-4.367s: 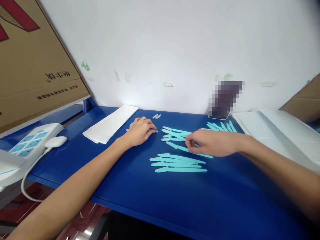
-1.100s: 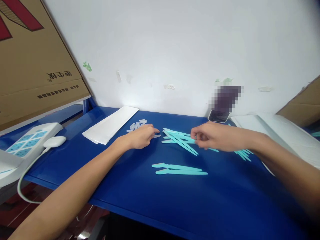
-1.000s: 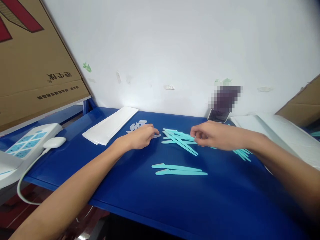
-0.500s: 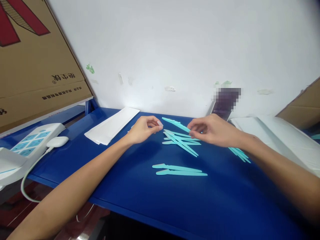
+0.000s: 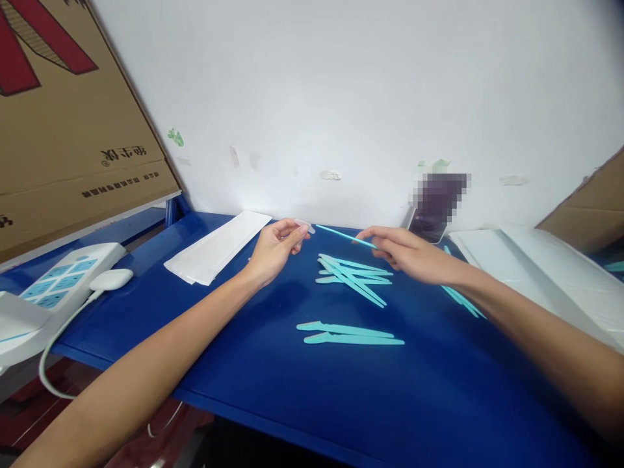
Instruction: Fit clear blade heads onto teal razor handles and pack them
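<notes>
My right hand (image 5: 397, 250) pinches one thin teal plastic stick (image 5: 341, 234) and holds it level above the blue table (image 5: 273, 383), its tip pointing left. Raised just left of that tip, my left hand (image 5: 275, 247) pinches a small clear plastic cap (image 5: 305, 225) between thumb and fingers. Cap and stick tip almost meet. Below them lies a loose pile of teal sticks (image 5: 353, 273). A pair of teal sticks (image 5: 348, 333) lies side by side nearer to me. More teal sticks (image 5: 461, 299) show under my right forearm.
A white flat packet (image 5: 217, 245) lies at the back left. A white power strip (image 5: 63, 279) with a plug and cable sits on the left, under a large cardboard box (image 5: 73, 123). A phone (image 5: 429, 224) leans on the wall. White sheets (image 5: 541, 266) lie on the right.
Both hands rose off the table. The right hand picked one teal stick from the pile; the left hand picked up a clear cap and brought it to the stick's tip.
</notes>
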Demonstrator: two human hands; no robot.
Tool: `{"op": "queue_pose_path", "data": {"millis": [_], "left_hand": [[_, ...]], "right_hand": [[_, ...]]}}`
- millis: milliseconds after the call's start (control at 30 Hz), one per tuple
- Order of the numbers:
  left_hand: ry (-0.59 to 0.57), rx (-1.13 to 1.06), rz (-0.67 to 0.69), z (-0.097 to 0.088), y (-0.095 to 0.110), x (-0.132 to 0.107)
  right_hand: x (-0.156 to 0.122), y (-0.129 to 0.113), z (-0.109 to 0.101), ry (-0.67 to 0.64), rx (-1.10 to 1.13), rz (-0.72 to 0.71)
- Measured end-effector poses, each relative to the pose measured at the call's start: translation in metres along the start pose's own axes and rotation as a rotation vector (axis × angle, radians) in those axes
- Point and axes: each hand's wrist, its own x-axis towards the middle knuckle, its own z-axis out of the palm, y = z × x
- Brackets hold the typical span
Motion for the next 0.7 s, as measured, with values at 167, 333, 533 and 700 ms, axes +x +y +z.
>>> {"op": "queue_pose_path", "data": {"millis": [167, 333, 533, 700], "left_hand": [[0.004, -0.019, -0.020, 0.0007, -0.0022, -0.0010], [0.026, -0.035, -0.032, 0.0011, -0.0047, -0.0013], [0.023, -0.062, -0.031, 0.0022, -0.0045, -0.0016], [0.023, -0.056, 0.003, 0.0036, -0.0031, -0.0036]], "right_hand": [[-0.0020, -0.0034, 0.0010, -0.021, -0.087, -0.033], [-0.0013, -0.0031, 0.0031, -0.019, -0.016, -0.002], [0.0012, -0.0013, 0.0054, -0.038, 0.121, 0.076], [0.0025, -0.0003, 0.0025, -0.074, 0.227, 0.057]]}}
